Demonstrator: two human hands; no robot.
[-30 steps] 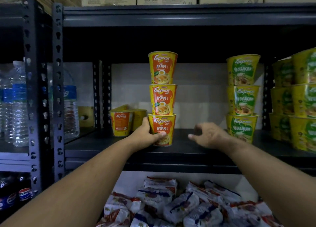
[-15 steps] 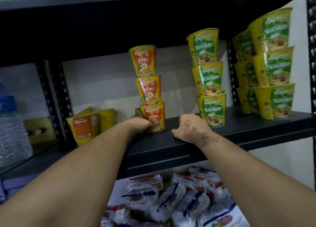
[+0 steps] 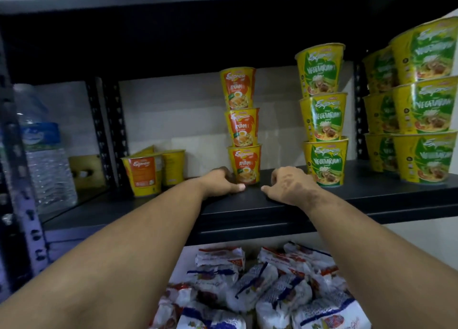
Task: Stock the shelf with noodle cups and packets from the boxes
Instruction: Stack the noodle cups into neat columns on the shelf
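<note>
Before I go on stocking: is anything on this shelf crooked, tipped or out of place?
Yes. At the shelf's left end, behind the front orange cup, another cup leans tilted instead of standing upright. The three-high orange stack by the left hand leans slightly right. The green stacks look straight.

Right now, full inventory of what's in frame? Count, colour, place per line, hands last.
Ayam noodle cups: 3, orange and yellow, one upright stack at mid shelf.
Loose orange cups: at least 2, orange and yellow, left end of the shelf.
Vegetarian noodle cups: 3, green and yellow, stack right of the Ayam stack; further stacks at far right, partly cut off.
Noodle packets: a pile, white with red and blue, on the level below; too jumbled to count.
Water bottle: 1, clear with blue label, next bay at left.
Shelf: black metal.
Left hand: at the bottom Ayam cup's base.
Right hand: on the shelf, holds nothing.
</note>
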